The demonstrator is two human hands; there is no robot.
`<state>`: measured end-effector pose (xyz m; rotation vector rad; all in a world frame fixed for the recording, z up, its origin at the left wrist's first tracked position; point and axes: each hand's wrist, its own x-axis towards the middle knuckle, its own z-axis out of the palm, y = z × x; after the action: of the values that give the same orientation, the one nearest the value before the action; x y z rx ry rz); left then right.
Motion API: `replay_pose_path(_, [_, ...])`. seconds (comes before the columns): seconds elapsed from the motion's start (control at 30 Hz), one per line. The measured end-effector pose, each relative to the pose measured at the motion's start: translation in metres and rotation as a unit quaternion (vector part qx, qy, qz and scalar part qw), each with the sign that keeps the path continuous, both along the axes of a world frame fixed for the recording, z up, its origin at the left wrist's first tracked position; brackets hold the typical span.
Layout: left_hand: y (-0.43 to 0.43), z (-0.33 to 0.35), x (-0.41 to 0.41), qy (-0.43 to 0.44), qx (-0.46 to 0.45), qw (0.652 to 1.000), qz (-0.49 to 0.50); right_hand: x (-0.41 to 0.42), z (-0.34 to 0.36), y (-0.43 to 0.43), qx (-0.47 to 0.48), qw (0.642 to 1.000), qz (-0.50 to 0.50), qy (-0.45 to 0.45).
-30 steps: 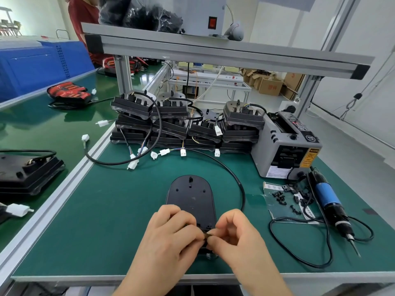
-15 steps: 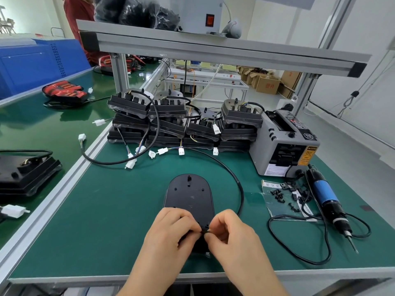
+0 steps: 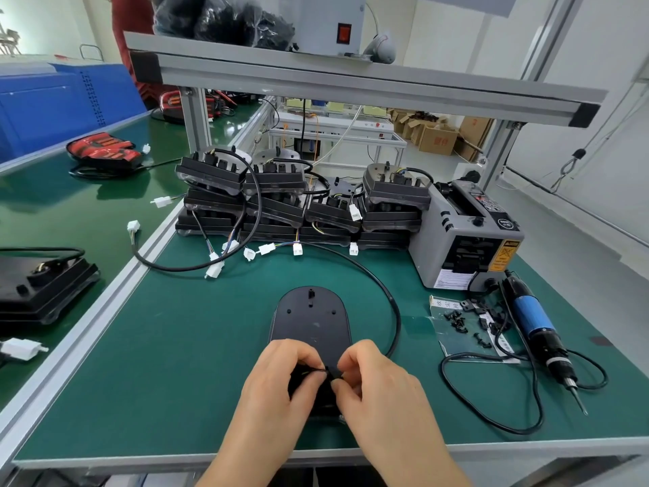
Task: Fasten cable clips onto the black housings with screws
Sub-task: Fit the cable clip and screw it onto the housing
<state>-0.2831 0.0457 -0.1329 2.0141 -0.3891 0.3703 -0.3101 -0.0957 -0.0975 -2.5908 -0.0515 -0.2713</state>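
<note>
Black clip (image 3: 332, 372) stays pinched by left hand (image 3: 277, 386), right hand (image 3: 381, 393).

A factory assembly station: a green-matted table (image 3: 175, 363), black housings (image 3: 274, 202) stacked just left of the tape dispenser (image 3: 467, 240), an electric screwdriver (image 3: 533, 321) before it, cardboard boxes (image 3: 435, 138) beyond.

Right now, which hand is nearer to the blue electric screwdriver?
Right. The right hand pinches a small black part over the black housing's near end, the blue electric screwdriver lying to its right; the left hand pinches the same part from the far side.
</note>
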Motion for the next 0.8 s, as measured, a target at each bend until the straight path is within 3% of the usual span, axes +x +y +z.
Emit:
replay_pose_path(0.4, [0.001, 0.000, 0.001, 0.014, -0.018, 1.000, -0.011, -0.001, -0.009, -0.001, -0.027, 0.997, 0.024, -0.073])
replay_pose_path(0.53, [0.002, -0.001, 0.002, 0.014, -0.013, 1.000, -0.016, 0.002, -0.009, -0.007, -0.076, 0.991, 0.003, -0.114])
replay_pose_path(0.8, [0.006, 0.013, 0.008, 0.037, 0.049, 0.998, -0.016, 0.012, -0.009, -0.016, -0.087, 0.983, 0.024, -0.158])
